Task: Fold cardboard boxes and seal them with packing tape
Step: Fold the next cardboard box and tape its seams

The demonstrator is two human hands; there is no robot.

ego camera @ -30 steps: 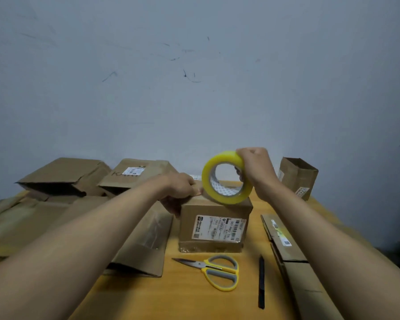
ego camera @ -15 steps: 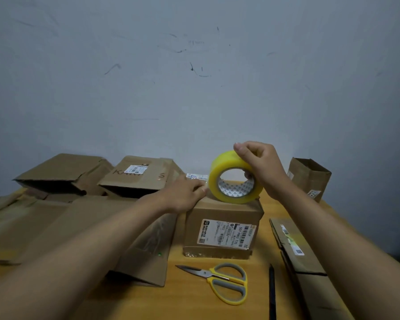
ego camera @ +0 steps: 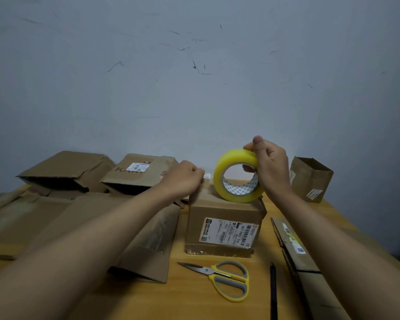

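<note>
Tabletop box (ego camera: 224, 211); tape roll (ego camera: 237, 176) on edge.

Both bare forearms reach forward, hands raised side by side.

The right hand (ego camera: 269, 167) is upright, its thumb pointing up and its fingers curled through and over a roll of tape (ego camera: 237, 176), gripping it on edge. The left hand (ego camera: 185, 179) lies palm down with knuckles up, its fingertips seemingly pinching something at the near top edge of a box (ego camera: 224, 225), though blur hides what.
</note>
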